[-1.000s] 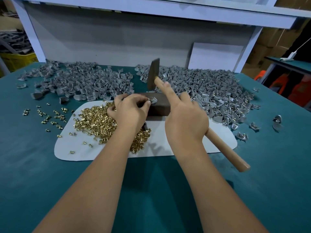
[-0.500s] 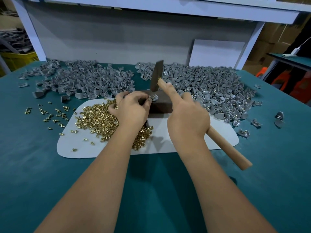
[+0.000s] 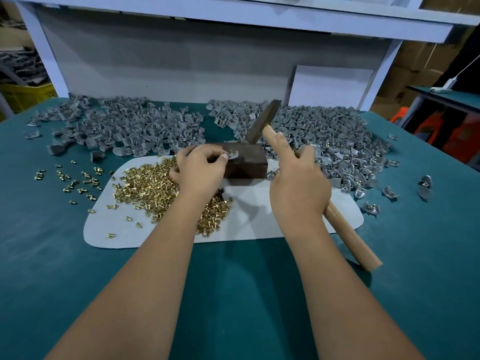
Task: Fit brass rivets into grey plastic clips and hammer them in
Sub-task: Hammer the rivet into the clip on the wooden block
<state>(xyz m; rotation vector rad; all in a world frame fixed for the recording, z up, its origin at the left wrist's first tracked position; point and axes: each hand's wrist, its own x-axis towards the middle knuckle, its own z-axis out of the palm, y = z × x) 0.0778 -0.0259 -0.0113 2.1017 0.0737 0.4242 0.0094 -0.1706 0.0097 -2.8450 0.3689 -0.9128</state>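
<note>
The grey clip (image 3: 232, 154) I was working on sat on the top face of the dark block (image 3: 245, 160), near its left edge, just above the centre of the frame. It was a small, pale grey, curved piece; I could not make out whether a rivet was seated in it. Brass rivets (image 3: 153, 184) lay heaped on the white mat (image 3: 259, 216) left of centre, with loose ones scattered over the teal table (image 3: 39, 242) further left. Two wide heaps of grey clips (image 3: 124, 126) stretched across the upper part of the frame behind the block, and some in the right-hand heap showed brass specks.

My left hand (image 3: 201, 171) reached in from the lower left and lay over the rivet heap, fingers curled, thumb and fingertips pinching the clip against the block. My right hand (image 3: 298, 188) gripped the wooden handle of the hammer (image 3: 263, 120) right of centre, with the index finger laid straight along the shaft and the other fingers wrapped round it. The metal head was raised and tilted above the block's right end, clear of it, and the handle's butt pointed toward the lower right.
</note>
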